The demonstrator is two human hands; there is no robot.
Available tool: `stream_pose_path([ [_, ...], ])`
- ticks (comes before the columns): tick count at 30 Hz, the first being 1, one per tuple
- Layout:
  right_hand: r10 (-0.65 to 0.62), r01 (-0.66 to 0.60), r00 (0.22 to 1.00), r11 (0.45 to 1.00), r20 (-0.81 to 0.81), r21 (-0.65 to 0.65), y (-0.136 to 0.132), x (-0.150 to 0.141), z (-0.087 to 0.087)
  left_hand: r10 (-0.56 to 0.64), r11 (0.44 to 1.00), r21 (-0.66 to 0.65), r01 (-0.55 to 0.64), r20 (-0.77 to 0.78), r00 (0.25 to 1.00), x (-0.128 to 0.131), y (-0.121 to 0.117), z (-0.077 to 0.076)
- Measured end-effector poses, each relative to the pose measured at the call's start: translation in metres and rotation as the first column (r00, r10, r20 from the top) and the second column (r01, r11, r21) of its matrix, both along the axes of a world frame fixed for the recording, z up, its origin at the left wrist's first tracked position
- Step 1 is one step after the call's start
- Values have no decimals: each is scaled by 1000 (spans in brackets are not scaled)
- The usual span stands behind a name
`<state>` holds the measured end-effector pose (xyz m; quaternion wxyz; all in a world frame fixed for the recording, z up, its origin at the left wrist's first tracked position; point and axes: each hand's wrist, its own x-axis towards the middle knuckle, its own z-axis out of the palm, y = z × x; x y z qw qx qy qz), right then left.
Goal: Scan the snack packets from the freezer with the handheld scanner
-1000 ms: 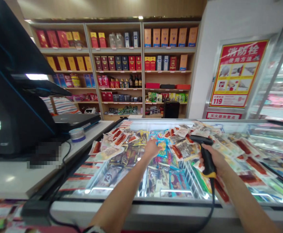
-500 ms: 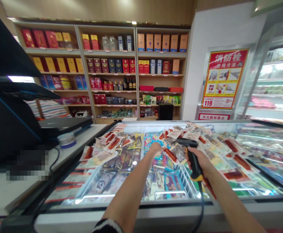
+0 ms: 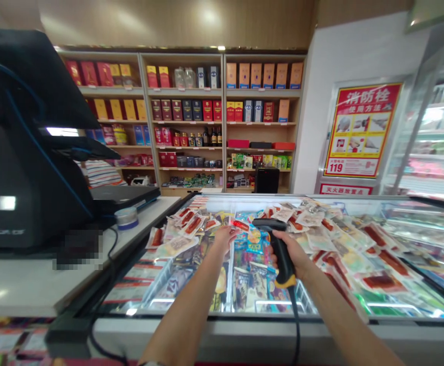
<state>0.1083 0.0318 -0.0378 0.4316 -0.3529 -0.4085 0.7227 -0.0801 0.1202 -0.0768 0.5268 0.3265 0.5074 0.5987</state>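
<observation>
My right hand (image 3: 288, 254) is wrapped round the grip of a black-and-yellow barcode scanner (image 3: 280, 249), whose head points left. Red light from it falls on a small clear packet of reddish sausage (image 3: 240, 225). That packet is pinched at its near edge by my left hand (image 3: 225, 236), just left of the scanner head. Both hands are above the glass-topped freezer (image 3: 244, 318). On its glass lie several similar sausage packets (image 3: 193, 224) to the left and a larger spread of packets (image 3: 378, 279) to the right. Wrapped ice creams (image 3: 258, 279) show through the glass below my hands.
A white counter (image 3: 16, 284) at left carries a black checkout machine (image 3: 27, 193), a flat black scale (image 3: 126, 195) and a round tape-like roll (image 3: 126, 218). The scanner's cable (image 3: 295, 325) hangs over the freezer's front edge. Shelves of boxed bottles (image 3: 187, 109) stand behind.
My left hand has drawn back from the packets at the middle and now holds a sausage packet. The scanner has moved left toward it, and its red light now shows on the packet.
</observation>
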Motion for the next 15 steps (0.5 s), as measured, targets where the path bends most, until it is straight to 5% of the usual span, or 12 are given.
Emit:
stream_pose_path([
  [15, 158, -159, 987, 987, -25, -11, -5, -26, 7, 51, 997, 54, -53, 50, 997, -22, -9, -3],
])
